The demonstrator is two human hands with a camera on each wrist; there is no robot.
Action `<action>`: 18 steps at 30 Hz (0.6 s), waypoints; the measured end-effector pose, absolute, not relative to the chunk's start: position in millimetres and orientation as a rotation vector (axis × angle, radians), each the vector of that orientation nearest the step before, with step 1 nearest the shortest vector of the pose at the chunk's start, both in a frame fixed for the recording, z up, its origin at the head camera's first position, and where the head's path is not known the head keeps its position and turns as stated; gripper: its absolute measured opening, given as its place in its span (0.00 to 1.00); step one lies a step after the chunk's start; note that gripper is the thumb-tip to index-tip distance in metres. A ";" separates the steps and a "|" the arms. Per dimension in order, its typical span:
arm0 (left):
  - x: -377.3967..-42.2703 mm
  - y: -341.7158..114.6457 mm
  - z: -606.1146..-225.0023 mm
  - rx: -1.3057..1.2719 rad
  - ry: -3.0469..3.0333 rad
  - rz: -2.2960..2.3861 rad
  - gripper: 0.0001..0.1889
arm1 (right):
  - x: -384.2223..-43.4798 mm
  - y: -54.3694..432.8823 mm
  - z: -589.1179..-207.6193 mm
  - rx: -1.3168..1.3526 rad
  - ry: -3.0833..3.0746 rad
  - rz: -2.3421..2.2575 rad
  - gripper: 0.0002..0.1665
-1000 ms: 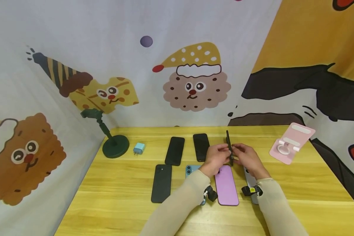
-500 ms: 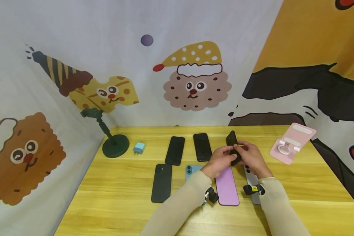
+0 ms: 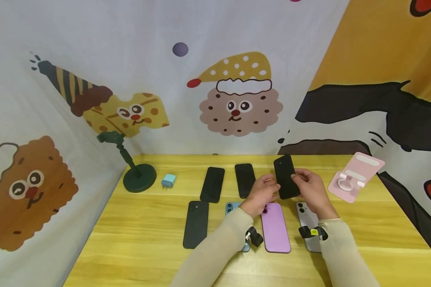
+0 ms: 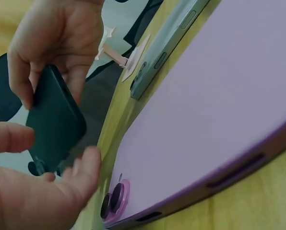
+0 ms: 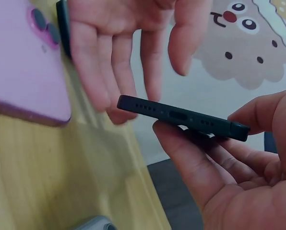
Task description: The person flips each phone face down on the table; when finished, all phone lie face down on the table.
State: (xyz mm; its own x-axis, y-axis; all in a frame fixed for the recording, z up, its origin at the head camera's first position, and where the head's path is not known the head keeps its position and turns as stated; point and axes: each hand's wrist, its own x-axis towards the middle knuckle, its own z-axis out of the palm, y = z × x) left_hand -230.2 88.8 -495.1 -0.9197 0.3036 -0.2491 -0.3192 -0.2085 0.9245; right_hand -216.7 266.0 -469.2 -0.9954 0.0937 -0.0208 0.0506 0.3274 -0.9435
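Note:
My right hand (image 3: 310,191) grips a black smartphone (image 3: 286,177) by its right edge, thumb on the near face and fingers behind. The phone is raised and tilted above the table. In the right wrist view its bottom edge (image 5: 176,115) shows a charging port and speaker holes. My left hand (image 3: 261,193) is beside the phone's left edge with its fingers spread; the right wrist view shows it apart from the phone. Below the hands lie a pink phone (image 3: 275,229) and a silver phone (image 3: 308,223), both back side up. My left forearm partly covers a blue phone (image 3: 233,207).
Two black phones, one left (image 3: 212,184) and one nearer (image 3: 245,179), lie towards the back. A dark grey phone (image 3: 196,224) lies in front. A green stand (image 3: 140,177) and blue charger plug (image 3: 169,180) are left; a pink folding stand (image 3: 355,177) is right.
The black phone has turned from edge-on to show its broad face. My left hand, which was touching it, has let go and moved slightly left; my right hand still holds it.

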 end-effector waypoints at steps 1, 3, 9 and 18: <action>-231.1 88.0 -495.8 -0.022 1.637 2.178 0.30 | -216.4 265.5 -469.0 -0.130 -2.519 1.805 0.31; -232.1 86.3 -497.2 -0.033 1.586 2.180 0.30 | -215.9 265.2 -469.2 -0.116 -2.509 1.822 0.31; -235.9 83.3 -495.4 -0.012 1.529 2.205 0.28 | -216.9 269.2 -467.6 -0.132 -2.513 1.822 0.32; -240.0 76.4 -498.6 -0.023 1.567 2.217 0.26 | -222.3 274.6 -471.1 -0.160 -2.590 1.771 0.33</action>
